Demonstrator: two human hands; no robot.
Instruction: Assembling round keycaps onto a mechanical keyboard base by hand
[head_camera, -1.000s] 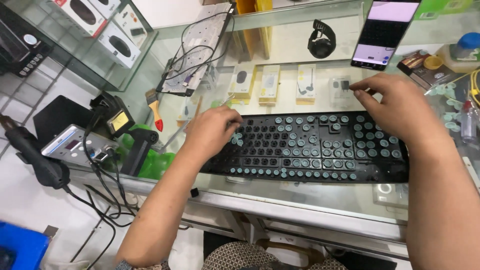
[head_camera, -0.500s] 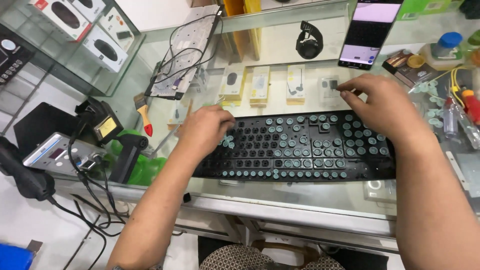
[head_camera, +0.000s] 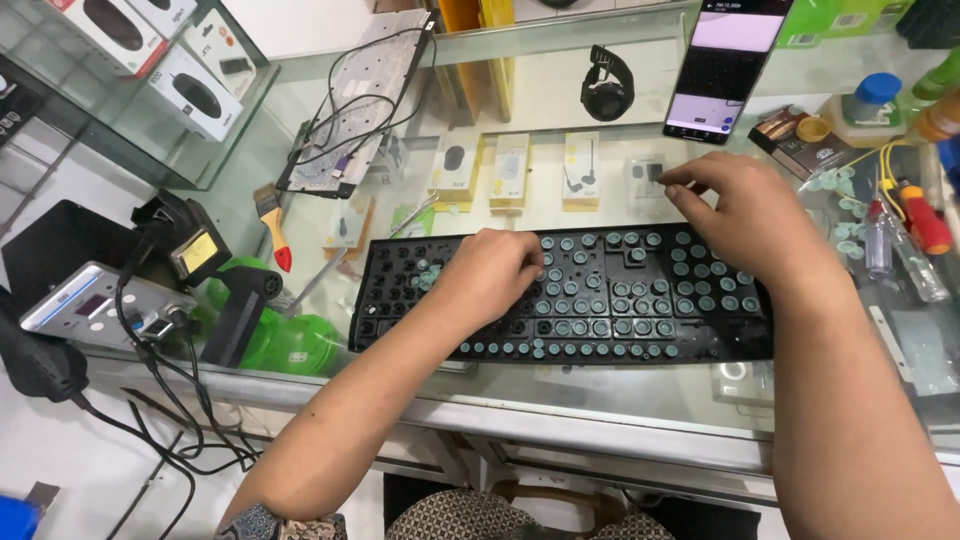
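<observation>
Both hands over the keyboard base (head_camera: 600, 300) near the tabletop's front edge: left hand (head_camera: 490, 275) curled pinching tiny rubber domes (head_camera: 425, 275), right hand (head_camera: 745, 215) half-open, empty. Domes are soft, light; pinch gently.

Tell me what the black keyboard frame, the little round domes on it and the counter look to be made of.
Keyboard frame: matte black moulded plastic, judging by its dull sheen and gridded sockets. Domes: pale teal, probably soft silicone rubber, being slightly translucent and cup-shaped. Counter: clear glass, since boxed goods show through below.

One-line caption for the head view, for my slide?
Left hand and right hand rest on an opened black keyboard on a glass counter.
</observation>
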